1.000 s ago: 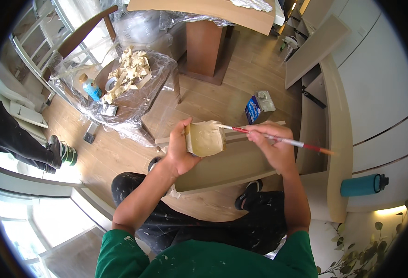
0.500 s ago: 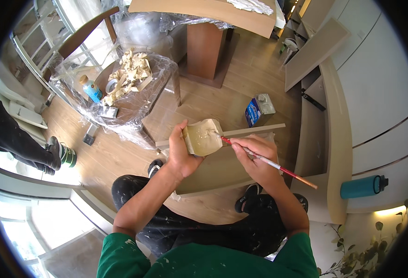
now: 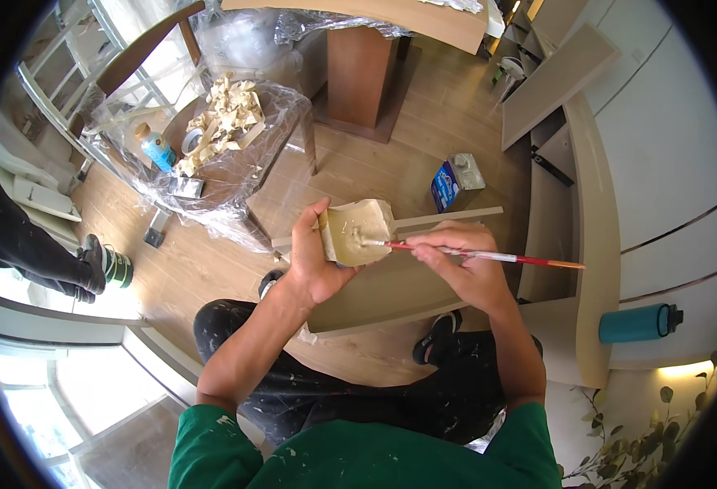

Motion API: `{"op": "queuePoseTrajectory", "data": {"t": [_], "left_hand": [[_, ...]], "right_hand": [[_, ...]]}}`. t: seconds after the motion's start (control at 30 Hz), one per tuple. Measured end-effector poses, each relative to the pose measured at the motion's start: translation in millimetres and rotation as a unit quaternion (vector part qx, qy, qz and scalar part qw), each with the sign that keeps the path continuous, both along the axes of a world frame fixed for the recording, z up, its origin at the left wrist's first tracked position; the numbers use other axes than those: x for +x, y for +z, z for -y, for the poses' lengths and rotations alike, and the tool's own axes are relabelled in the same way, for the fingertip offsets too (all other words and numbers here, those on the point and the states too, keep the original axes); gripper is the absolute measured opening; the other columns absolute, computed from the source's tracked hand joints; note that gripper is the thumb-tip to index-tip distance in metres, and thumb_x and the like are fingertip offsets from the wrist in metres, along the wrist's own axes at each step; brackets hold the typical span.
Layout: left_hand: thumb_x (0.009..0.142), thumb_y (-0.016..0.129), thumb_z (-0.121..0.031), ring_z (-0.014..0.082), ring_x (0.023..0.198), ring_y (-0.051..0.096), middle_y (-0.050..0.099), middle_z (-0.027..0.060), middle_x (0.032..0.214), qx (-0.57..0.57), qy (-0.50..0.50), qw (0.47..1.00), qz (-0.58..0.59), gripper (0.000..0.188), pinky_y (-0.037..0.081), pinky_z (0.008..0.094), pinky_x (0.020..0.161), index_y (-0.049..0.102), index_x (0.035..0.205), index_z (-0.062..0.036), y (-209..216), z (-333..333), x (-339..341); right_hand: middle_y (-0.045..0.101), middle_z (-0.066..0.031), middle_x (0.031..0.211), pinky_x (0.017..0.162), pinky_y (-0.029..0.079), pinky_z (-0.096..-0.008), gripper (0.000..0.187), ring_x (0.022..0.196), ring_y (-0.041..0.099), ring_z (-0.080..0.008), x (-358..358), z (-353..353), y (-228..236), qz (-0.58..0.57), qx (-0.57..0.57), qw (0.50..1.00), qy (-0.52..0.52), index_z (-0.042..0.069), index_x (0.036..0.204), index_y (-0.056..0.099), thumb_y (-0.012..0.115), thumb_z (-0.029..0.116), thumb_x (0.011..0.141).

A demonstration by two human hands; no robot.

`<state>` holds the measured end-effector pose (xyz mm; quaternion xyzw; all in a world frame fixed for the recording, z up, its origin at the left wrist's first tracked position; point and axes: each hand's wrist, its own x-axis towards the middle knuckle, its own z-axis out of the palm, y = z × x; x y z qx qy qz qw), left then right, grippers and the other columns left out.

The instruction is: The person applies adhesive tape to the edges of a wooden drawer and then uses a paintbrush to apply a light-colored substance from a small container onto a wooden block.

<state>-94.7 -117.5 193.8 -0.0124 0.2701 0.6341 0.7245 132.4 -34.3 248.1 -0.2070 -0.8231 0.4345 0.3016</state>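
My left hand (image 3: 316, 261) grips a small cut-down carton (image 3: 344, 251) by its left side and underside, tilted so its inside shows. Cream-coloured paint coats the bottom of it. Between the thumb and fingers of my right hand (image 3: 461, 254) is a thin paintbrush (image 3: 529, 260) with a red and whitish handle, lying nearly level. Its bristle tip rests in the paint, and the handle end points right. Below both hands a beige drawer front or panel (image 3: 407, 295) lies across, between my feet.
A blue-labelled carton (image 3: 458, 182) stands on the wood floor ahead. At left, a plastic-wrapped chair (image 3: 281, 122) bears crumpled masking tape (image 3: 232, 114) and a bottle (image 3: 155, 148). The open cabinet (image 3: 574, 220) and a teal flask (image 3: 639, 324) are at right. Another person's leg (image 3: 36, 236) is at far left.
The brush has swung flatter, its tip moving left and slightly down inside the carton. My right hand has shifted a little right. The carton remains in my left hand.
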Motion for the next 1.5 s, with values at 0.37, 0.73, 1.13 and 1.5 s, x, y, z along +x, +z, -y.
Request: {"op": "queuePoseTrajectory", "data": {"t": [0.37, 0.73, 1.13, 1.5], "left_hand": [[0.101, 0.044, -0.054, 0.0368, 0.126, 0.060, 0.061, 0.0195, 0.138, -0.010, -0.021, 1.000, 0.016, 0.067, 0.047, 0.0534, 0.108, 0.053, 0.142, -0.0018, 0.0, 0.0, 1.4], [0.100, 0.045, -0.055, 0.0345, 0.123, 0.062, 0.064, 0.0177, 0.135, -0.003, -0.028, 1.000, -0.010, 0.068, 0.048, 0.0502, 0.107, 0.055, 0.140, -0.0021, 1.1, 0.9, -0.4], [0.101, 0.045, -0.053, 0.0312, 0.124, 0.061, 0.064, 0.0150, 0.134, -0.017, -0.027, 0.999, -0.010, 0.062, 0.046, 0.0492, 0.109, 0.059, 0.136, -0.0041, -0.5, 1.1, 1.3], [0.100, 0.046, -0.054, 0.0310, 0.124, 0.062, 0.065, 0.0148, 0.133, -0.018, -0.042, 0.998, -0.031, 0.064, 0.045, 0.0476, 0.111, 0.059, 0.137, -0.0031, -3.7, 1.5, 7.6]], "right_hand": [[0.074, -0.0110, 0.090, 0.071, 0.053, -0.0269, 0.017, 0.080, 0.070, -0.0154, 2.7, -4.2, 0.6, 0.003, 0.024, 0.999, -0.031, -0.003, 0.108, 0.078, 0.072, -0.001, 0.092], [0.071, -0.0089, 0.082, 0.062, 0.047, -0.0281, 0.016, 0.070, 0.063, -0.0155, -1.3, 4.1, 1.6, -0.017, 0.064, 0.998, 0.013, 0.001, 0.106, 0.078, 0.075, -0.001, 0.090], [0.070, -0.0079, 0.081, 0.061, 0.046, -0.0276, 0.017, 0.068, 0.061, -0.0134, 0.6, 2.6, 5.8, 0.006, 0.042, 0.999, 0.033, 0.002, 0.104, 0.078, 0.075, -0.002, 0.088], [0.066, -0.0068, 0.079, 0.059, 0.048, -0.0299, 0.022, 0.066, 0.063, -0.0172, -2.7, 6.5, 4.2, 0.001, 0.130, 0.991, -0.034, 0.002, 0.102, 0.077, 0.080, -0.004, 0.081]]}}
